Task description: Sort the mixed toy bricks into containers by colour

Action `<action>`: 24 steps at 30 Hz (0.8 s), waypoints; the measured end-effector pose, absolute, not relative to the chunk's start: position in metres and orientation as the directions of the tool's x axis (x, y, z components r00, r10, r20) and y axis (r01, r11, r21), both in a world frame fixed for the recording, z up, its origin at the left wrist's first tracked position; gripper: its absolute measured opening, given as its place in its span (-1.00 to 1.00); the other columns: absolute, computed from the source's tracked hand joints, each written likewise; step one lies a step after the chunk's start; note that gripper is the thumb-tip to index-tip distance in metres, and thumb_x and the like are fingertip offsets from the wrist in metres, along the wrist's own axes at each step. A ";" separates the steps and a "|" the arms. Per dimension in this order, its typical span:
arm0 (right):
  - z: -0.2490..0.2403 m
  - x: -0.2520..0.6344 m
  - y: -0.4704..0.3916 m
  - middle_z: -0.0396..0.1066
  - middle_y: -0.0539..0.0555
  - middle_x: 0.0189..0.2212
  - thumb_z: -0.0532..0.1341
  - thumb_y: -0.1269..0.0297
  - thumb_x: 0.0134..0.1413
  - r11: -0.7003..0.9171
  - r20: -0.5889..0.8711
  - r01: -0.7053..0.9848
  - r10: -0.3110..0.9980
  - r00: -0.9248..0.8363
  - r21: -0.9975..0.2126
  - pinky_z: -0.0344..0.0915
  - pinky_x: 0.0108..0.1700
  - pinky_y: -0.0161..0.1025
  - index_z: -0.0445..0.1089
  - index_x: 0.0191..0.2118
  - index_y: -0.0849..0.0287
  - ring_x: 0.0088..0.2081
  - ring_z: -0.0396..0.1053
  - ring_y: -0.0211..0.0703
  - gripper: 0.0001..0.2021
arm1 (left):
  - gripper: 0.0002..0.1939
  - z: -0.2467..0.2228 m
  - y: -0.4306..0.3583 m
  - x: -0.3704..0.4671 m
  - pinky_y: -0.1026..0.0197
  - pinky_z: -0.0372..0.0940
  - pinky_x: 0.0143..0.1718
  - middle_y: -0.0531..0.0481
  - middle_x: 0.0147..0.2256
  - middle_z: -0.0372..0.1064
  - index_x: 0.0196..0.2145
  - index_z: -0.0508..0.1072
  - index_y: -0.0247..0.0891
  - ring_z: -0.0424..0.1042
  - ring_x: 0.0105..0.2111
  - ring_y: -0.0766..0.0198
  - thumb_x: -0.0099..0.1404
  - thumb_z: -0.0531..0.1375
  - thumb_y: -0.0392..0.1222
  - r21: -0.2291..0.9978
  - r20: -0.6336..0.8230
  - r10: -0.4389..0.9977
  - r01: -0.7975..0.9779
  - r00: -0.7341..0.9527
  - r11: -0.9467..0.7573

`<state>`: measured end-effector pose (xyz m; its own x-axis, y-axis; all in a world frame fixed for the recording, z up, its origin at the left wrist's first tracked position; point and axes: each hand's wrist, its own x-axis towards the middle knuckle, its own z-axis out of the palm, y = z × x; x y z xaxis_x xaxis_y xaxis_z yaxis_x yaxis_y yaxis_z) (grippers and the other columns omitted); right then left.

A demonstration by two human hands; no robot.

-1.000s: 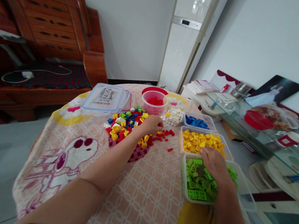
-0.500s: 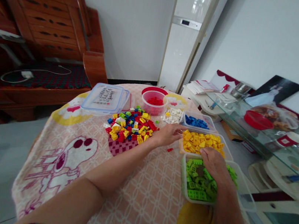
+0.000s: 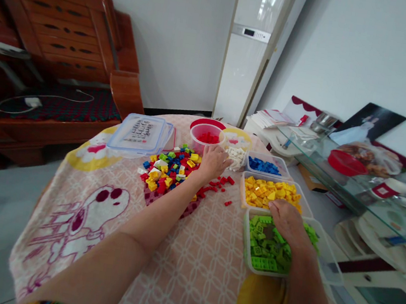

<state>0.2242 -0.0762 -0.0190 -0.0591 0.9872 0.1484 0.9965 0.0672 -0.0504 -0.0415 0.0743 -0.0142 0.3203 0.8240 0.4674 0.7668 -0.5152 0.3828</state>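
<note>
My left hand [image 3: 215, 162] is over the right side of a pile of mixed-colour toy bricks [image 3: 170, 167], close to the pink-sided round tub of red bricks [image 3: 208, 137] and a heap of white bricks [image 3: 236, 158]. Its fingers point right, slightly bent and apart, with nothing visible in them. At the border of the yellow-brick box [image 3: 242, 198] and the green-brick box [image 3: 245, 249], my right hand [image 3: 286, 219] has its fingers drawn together. Their tips are by the yellow bricks [image 3: 258, 190]; whatever they hold is hidden. Small red bricks [image 3: 217, 184] lie on the cloth.
A box of blue bricks [image 3: 265, 165] stands behind the yellow ones. Stacked clear lids [image 3: 137, 134] lie at the table's back left. The patterned tablecloth [image 3: 185, 271] covers the round table. A glass-topped side table [image 3: 323, 165] is at the right, a wooden bench [image 3: 62, 44] at the left.
My left hand has moved left from beside the yellow box to the mixed pile. More loose red bricks now show on the cloth. My right hand stays at the boxes.
</note>
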 end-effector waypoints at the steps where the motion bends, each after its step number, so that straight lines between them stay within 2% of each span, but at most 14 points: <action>1: -0.019 0.224 -0.076 0.57 0.24 -0.24 -0.04 0.30 0.40 0.066 0.151 0.997 0.987 -0.058 -0.050 0.28 -0.07 -0.16 0.48 -0.30 0.20 -0.17 0.47 -0.03 -0.63 | -0.73 -0.014 0.074 -0.039 -0.22 0.07 0.25 -0.22 -0.09 0.52 -0.27 0.61 -0.23 0.30 0.11 -0.08 0.42 0.18 -0.03 0.379 0.460 0.828 0.772 0.321 -0.510; 4: -0.018 0.223 -0.076 0.57 0.24 -0.27 -0.03 0.31 0.40 0.059 0.141 0.997 0.989 -0.053 -0.043 0.27 -0.09 -0.17 0.48 -0.32 0.19 -0.19 0.47 -0.03 -0.63 | -0.70 -0.015 0.073 -0.030 -0.31 -0.02 0.28 -0.23 -0.11 0.54 -0.31 0.60 -0.23 0.28 0.14 -0.11 0.43 0.17 -0.01 0.370 0.448 0.840 0.792 0.306 -0.486; 9: -0.018 0.223 -0.076 0.57 0.22 -0.26 -0.02 0.31 0.40 0.061 0.139 0.998 0.989 -0.057 -0.026 0.27 -0.07 -0.19 0.49 -0.29 0.20 -0.18 0.48 -0.03 -0.64 | -0.62 -0.012 0.067 -0.025 -0.39 -0.05 0.29 -0.25 -0.02 0.53 -0.23 0.61 -0.24 0.29 0.17 -0.13 0.50 0.06 -0.02 0.306 0.398 0.869 0.850 0.296 -0.430; 12: -0.019 0.224 -0.076 0.57 0.20 -0.27 -0.02 0.31 0.40 0.070 0.154 0.997 0.986 -0.064 -0.032 0.27 -0.09 -0.20 0.49 -0.30 0.16 -0.19 0.47 -0.04 -0.65 | -0.64 -0.007 0.060 -0.028 -0.35 -0.02 0.30 -0.22 0.01 0.53 -0.18 0.60 -0.25 0.30 0.18 -0.09 0.51 0.05 -0.06 0.327 0.432 0.851 0.827 0.300 -0.458; 17: -0.021 0.225 -0.076 0.56 0.20 -0.27 -0.02 0.31 0.40 0.070 0.166 0.997 0.984 -0.062 -0.043 0.26 -0.09 -0.20 0.48 -0.32 0.16 -0.18 0.47 -0.04 -0.65 | -0.71 -0.006 0.034 -0.023 -0.16 0.06 0.34 -0.14 0.05 0.52 -0.04 0.58 -0.22 0.28 0.22 0.01 0.49 0.09 -0.11 0.361 0.572 0.696 0.628 0.435 -0.690; 20: -0.021 0.224 -0.077 0.57 0.20 -0.27 -0.03 0.31 0.41 0.067 0.164 0.997 0.984 -0.061 -0.030 0.25 -0.08 -0.20 0.48 -0.31 0.17 -0.18 0.47 -0.04 -0.64 | -0.69 -0.014 0.014 -0.010 -0.06 0.16 0.30 -0.18 0.04 0.53 0.00 0.57 -0.27 0.37 0.17 0.06 0.49 0.11 -0.12 0.393 0.560 0.593 0.444 0.579 -0.805; 24: -0.020 0.223 -0.077 0.57 0.21 -0.26 -0.04 0.32 0.40 0.057 0.160 0.998 0.986 -0.053 -0.019 0.27 -0.07 -0.18 0.49 -0.31 0.17 -0.19 0.47 -0.04 -0.63 | -0.74 -0.022 0.002 -0.001 0.07 0.31 0.18 -0.22 0.00 0.54 -0.14 0.62 -0.31 0.47 0.07 0.10 0.46 0.15 -0.16 0.445 0.525 0.511 0.293 0.681 -0.846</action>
